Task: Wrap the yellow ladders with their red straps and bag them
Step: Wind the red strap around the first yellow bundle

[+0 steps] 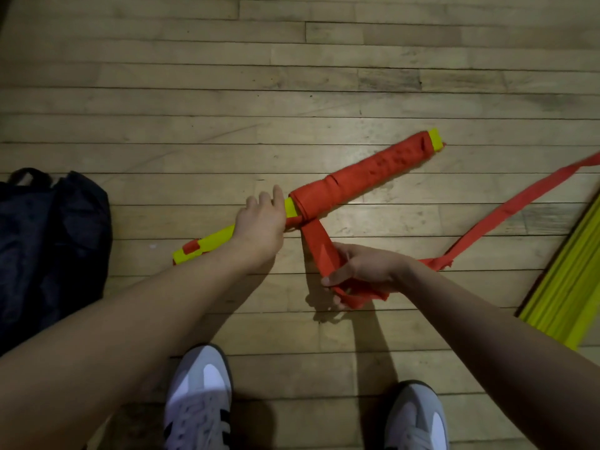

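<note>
A bundled yellow ladder (214,239) lies slanted on the wood floor, its upper right half covered in wound red strap (363,180). My left hand (261,224) grips the bare yellow part just left of the wrapping. My right hand (360,269) holds the loose red strap (316,241) below the bundle, fingers curled round it. The strap's free tail (519,203) runs off to the right edge. A dark bag (48,245) lies at the left.
A second stack of yellow ladder slats (574,287) lies at the right edge. My two white and grey shoes (199,401) stand at the bottom, close under my arms. Bare wood floor (227,76) stretches beyond the bundle.
</note>
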Motion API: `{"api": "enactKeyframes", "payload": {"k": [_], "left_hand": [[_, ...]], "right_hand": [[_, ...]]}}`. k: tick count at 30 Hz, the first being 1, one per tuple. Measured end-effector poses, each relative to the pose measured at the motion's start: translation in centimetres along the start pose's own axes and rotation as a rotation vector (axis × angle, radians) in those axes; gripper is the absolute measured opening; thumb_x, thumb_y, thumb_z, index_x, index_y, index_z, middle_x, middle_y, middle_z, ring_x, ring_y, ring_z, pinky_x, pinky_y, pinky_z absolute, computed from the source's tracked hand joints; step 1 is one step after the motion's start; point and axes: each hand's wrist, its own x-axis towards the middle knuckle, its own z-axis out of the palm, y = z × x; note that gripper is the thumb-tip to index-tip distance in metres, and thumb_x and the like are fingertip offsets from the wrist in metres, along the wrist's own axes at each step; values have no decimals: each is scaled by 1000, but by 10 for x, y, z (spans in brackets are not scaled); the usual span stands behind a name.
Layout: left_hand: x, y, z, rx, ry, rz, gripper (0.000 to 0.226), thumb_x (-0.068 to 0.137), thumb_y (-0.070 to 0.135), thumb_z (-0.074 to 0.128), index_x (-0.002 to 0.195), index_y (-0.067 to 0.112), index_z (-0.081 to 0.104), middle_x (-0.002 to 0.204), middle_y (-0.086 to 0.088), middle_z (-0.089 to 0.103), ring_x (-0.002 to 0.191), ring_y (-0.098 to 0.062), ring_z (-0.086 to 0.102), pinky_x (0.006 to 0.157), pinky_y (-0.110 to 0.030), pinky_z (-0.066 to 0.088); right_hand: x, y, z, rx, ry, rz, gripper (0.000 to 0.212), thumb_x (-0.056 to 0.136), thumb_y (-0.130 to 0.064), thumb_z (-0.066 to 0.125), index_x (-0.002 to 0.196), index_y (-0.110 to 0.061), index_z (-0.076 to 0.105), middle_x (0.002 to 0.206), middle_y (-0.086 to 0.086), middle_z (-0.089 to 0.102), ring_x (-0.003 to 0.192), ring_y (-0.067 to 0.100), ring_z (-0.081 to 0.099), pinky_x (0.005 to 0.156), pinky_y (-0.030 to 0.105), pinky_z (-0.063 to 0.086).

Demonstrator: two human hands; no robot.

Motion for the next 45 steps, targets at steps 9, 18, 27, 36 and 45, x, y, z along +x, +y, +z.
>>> {"api": "enactKeyframes", "payload": {"k": [9, 18, 27, 36, 45], "left_hand": [[18, -13, 8, 202, 221, 104, 60, 79, 31, 73, 133, 18, 49, 107, -11, 57, 93, -30, 58, 74, -37, 47], [-20, -1, 36, 210, 225, 275, 73, 93, 34, 56, 153, 24, 17, 131, -19, 50, 100, -33, 58, 84, -38, 46], [-5, 0, 20, 62, 76, 85, 75, 98, 23, 47, 154, 18, -2, 131, -13, 44, 114, -31, 50, 80, -39, 47], [18, -15, 5, -7, 36, 12, 70, 98, 23, 49, 153, 20, 5, 134, -13, 42, 118, -34, 47, 80, -42, 47], [17, -10, -3, 291, 248, 80, 55, 87, 15, 55, 138, 18, 37, 114, -10, 55, 98, -27, 58, 65, -31, 47]], "right_hand": [[14, -18, -2, 3, 149, -77, 23, 89, 1, 60, 110, -4, 50, 79, 10, 61, 62, 19, 63, 61, 30, 58], [16, -9, 2, -141, 392, -121, 19, 97, -18, 52, 79, -13, 51, 63, 3, 52, 45, 11, 43, 44, 23, 36], [4, -23, 3, -74, 221, -84, 9, 100, -11, 47, 95, -3, 49, 69, 12, 65, 61, 21, 67, 61, 31, 56], [3, -47, 1, -213, 235, -159, 12, 100, -11, 45, 90, -5, 50, 65, 11, 64, 57, 21, 66, 58, 27, 56], [7, -31, 4, -61, 229, -83, 7, 99, -10, 49, 101, -3, 49, 71, 11, 63, 59, 19, 64, 61, 29, 54]]}}
